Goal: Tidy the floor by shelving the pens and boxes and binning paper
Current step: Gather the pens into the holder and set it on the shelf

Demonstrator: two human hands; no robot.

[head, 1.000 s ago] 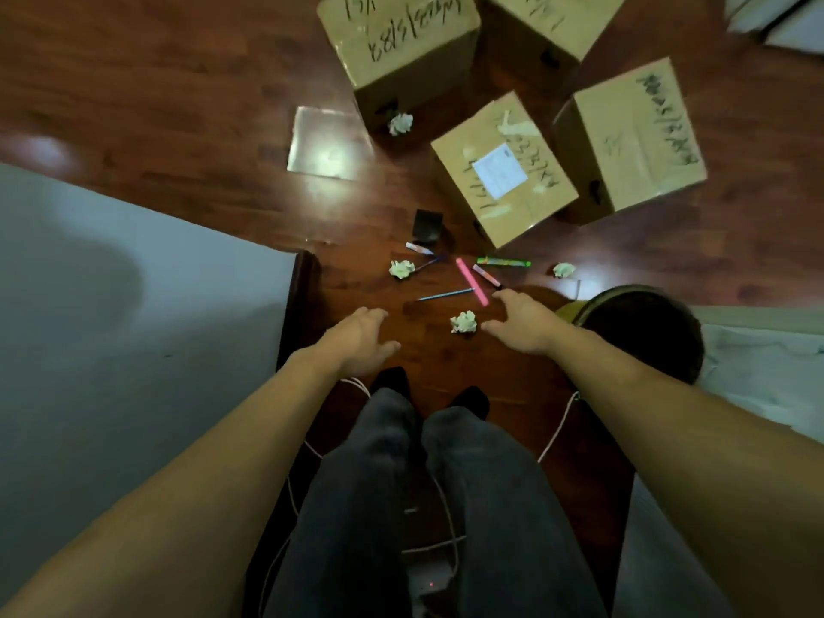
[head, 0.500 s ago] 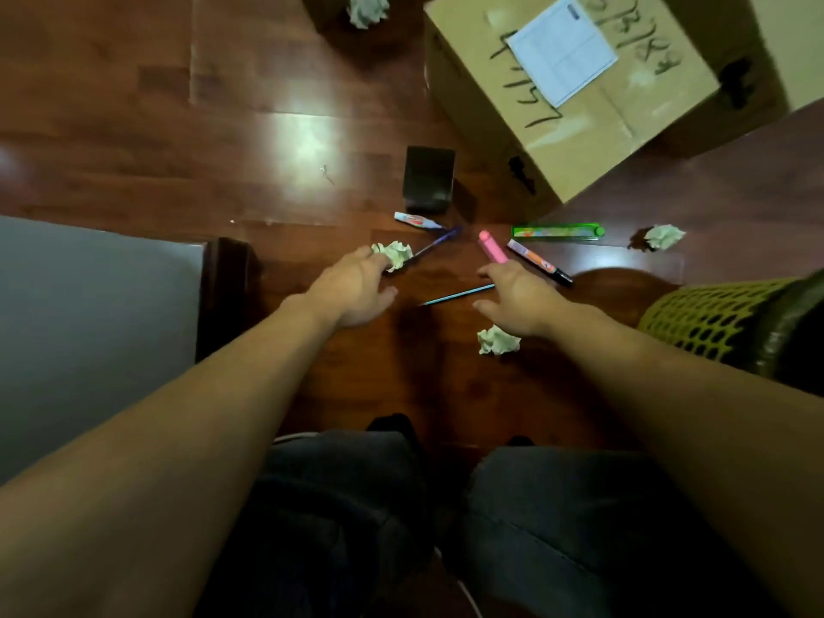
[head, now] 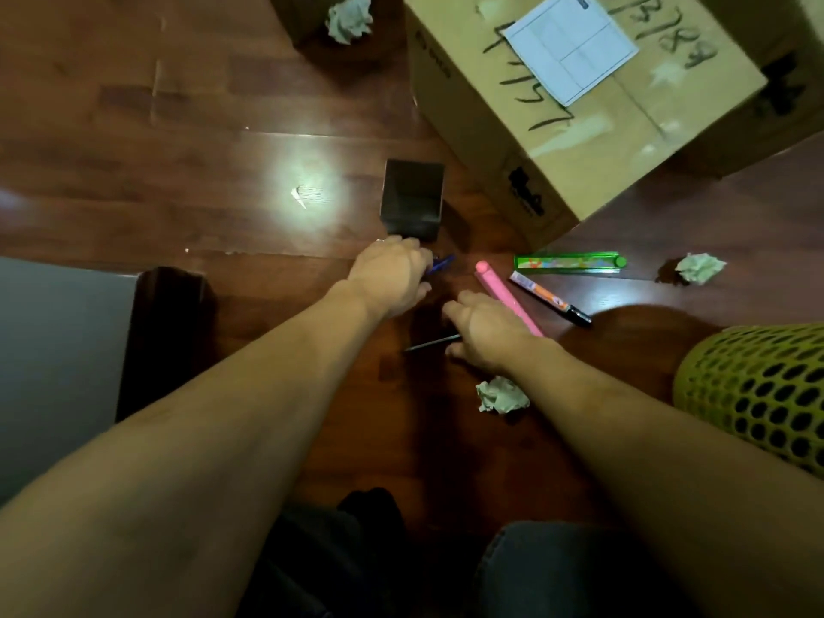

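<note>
My left hand (head: pixel 392 278) is curled palm-down on the wooden floor just in front of a black square pen holder (head: pixel 412 198). It covers whatever lies under it, and only a blue pen (head: pixel 442 263) pokes out past the fingers. My right hand (head: pixel 484 334) lies over the end of a thin dark pen (head: pixel 430 343), with thumb and fingers apart on either side of it. A pink marker (head: pixel 504 296) runs along its far side. An orange-and-white marker (head: pixel 550 298) and a green pen case (head: pixel 566 263) lie further right. Crumpled paper balls (head: pixel 501 396) (head: pixel 700 268) (head: pixel 350 17) are scattered about.
A large cardboard box (head: pixel 579 140) with a white label stands at the back right. A green mesh bin (head: pixel 758 394) lies at the right edge. A dark furniture leg (head: pixel 169 332) and a grey surface (head: pixel 58 350) are on the left. My knees are at the bottom.
I have bent lower, closer to the floor. My left hand slid forward over the paper ball and small pen near the holder. My right hand settled onto the thin pen's end.
</note>
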